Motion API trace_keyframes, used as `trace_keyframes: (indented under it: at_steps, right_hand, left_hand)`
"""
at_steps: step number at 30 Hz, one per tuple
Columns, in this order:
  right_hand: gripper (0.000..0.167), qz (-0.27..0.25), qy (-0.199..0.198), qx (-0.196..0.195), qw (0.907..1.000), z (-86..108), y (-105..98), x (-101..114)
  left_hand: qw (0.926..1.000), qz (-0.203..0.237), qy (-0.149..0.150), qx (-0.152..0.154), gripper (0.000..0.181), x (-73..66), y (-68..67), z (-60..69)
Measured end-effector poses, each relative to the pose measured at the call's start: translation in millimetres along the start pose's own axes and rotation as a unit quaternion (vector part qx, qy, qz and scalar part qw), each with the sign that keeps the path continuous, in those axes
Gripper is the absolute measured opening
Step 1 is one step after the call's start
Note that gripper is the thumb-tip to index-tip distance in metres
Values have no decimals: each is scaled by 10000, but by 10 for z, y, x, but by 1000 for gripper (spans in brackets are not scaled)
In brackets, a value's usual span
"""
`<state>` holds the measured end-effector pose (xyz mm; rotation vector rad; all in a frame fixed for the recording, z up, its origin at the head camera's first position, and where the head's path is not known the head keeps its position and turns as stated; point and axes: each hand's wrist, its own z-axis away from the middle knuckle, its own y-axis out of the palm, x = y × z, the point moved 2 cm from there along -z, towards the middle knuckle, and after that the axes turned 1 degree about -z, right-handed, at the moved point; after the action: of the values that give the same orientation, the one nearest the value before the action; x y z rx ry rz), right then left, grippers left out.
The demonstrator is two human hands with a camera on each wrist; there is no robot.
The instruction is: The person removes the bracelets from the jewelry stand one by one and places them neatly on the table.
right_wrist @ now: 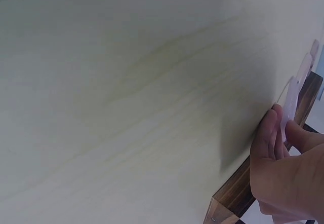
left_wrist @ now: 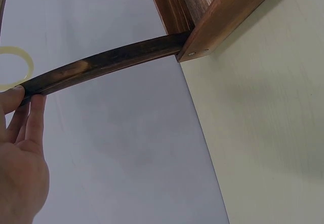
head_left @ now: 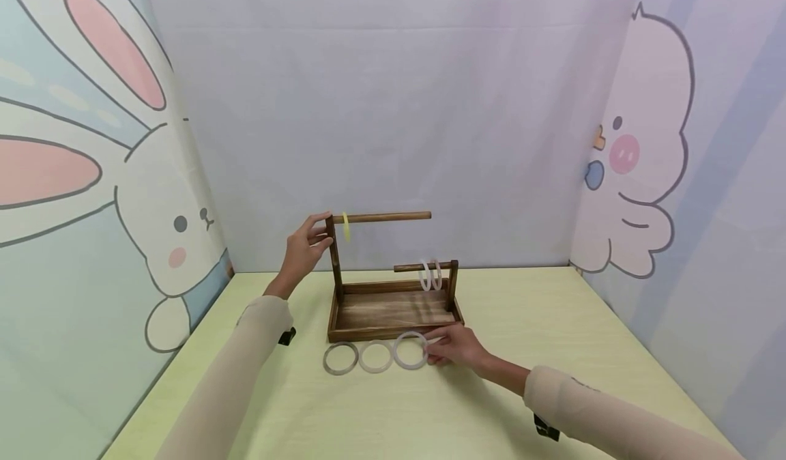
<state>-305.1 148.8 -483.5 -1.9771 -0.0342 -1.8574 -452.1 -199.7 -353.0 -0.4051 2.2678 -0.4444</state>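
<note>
A dark wooden display stand (head_left: 393, 334) with a tray base, a tall left post and a short right post stands on the table. My left hand (head_left: 305, 247) grips the top of the tall post (left_wrist: 106, 62) between thumb and fingers. A yellow bangle (head_left: 346, 228) hangs on the upper bar near that hand. Two whitish bangles (head_left: 425, 277) hang on the lower bar. In front of the tray, my right hand (head_left: 457, 348) pinches a pale lavender bangle (head_left: 399, 359) by its right side; in the right wrist view this bangle (right_wrist: 290, 102) stands between thumb and fingers.
Left of the pinched bangle lie a whitish bangle (head_left: 375, 370) and a grey bangle (head_left: 328, 361), in a row along the tray's front edge. The pale yellow table (head_left: 344, 419) meets a plain back curtain (head_left: 393, 119) and cartoon-printed side walls.
</note>
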Motion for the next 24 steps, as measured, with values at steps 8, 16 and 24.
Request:
trace_keyframes:
  at_steps: [8, 16, 24]
  right_hand:
    - [26, 8, -197, -280, 9994, 59, 19, 25]
    - [23, 29, -279, -571, 9980, 25, 17, -60]
    - [20, 202, -361, -859, 9954, 48, 26, -66]
  left_hand:
    - [10000, 7, -30, -34, 60, -16, 8, 3]
    - [9999, -4, -107, -48, 60, -22, 8, 8]
    - [10000, 13, -92, 9, 60, 2, 16, -9]
